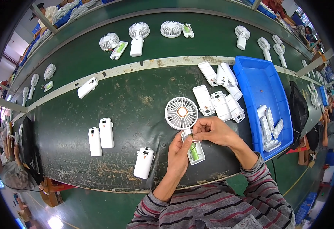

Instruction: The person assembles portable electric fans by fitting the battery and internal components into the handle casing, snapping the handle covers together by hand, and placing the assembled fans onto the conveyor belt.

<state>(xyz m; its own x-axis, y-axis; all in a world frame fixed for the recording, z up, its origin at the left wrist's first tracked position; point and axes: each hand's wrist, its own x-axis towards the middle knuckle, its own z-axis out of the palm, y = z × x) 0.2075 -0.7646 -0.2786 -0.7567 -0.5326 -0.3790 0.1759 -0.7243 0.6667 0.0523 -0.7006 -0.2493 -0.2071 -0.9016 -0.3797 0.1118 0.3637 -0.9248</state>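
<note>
Just in front of me lies a white handheld fan (181, 113) with a round slatted head. Its handle housing (198, 158) is open and shows a green battery (194, 151) inside. My left hand (179, 154) is closed on the left side of the handle, thumb on its upper part. At the neck below the fan head, my right hand (214, 131) is closed in a pinch; its fingertips hide whatever is between them. Several white handle covers (203, 100) lie to the right of the fan head.
A blue bin (264, 154) at the right holds several white covers (268, 129). More white covers (144, 163) lie on the dark green table at the left. Beyond a pale strip, a conveyor belt carries fans (136, 44), some with opened handles. Other people sit at both sides.
</note>
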